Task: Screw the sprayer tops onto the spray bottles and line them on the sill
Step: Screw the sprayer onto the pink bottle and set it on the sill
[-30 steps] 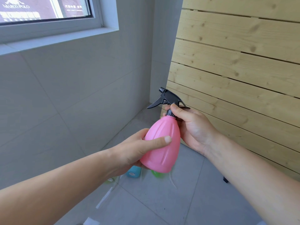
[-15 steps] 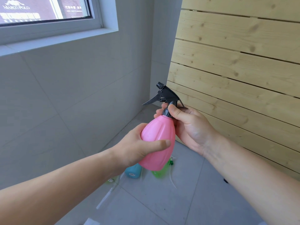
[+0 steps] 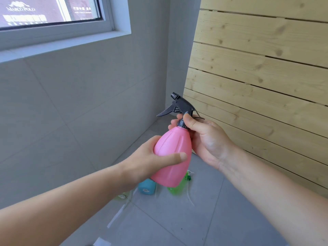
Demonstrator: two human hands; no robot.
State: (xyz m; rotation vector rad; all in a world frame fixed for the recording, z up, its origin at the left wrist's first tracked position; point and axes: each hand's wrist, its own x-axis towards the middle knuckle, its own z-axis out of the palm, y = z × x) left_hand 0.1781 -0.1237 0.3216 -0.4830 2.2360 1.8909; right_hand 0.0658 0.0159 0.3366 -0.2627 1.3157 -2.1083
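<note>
A pink spray bottle (image 3: 173,157) is held in the air at the middle of the view, tilted slightly left. My left hand (image 3: 150,160) wraps around its belly. My right hand (image 3: 204,137) pinches the black collar at the neck, under the black sprayer top (image 3: 181,105), whose trigger points left. On the floor below lie a blue bottle (image 3: 146,187) and a green bottle (image 3: 177,187), both partly hidden by the pink one. The grey window sill (image 3: 62,43) runs along the upper left.
A pale wooden slatted panel (image 3: 257,77) leans against the wall at the right. Grey tiled wall fills the left. White dip tubes (image 3: 190,197) and a pale green item (image 3: 122,196) lie on the grey floor tiles near the bottles.
Both hands have lifted the pink bottle upward and slightly left. The sprayer top has turned a little, its nozzle now higher against the wall corner.
</note>
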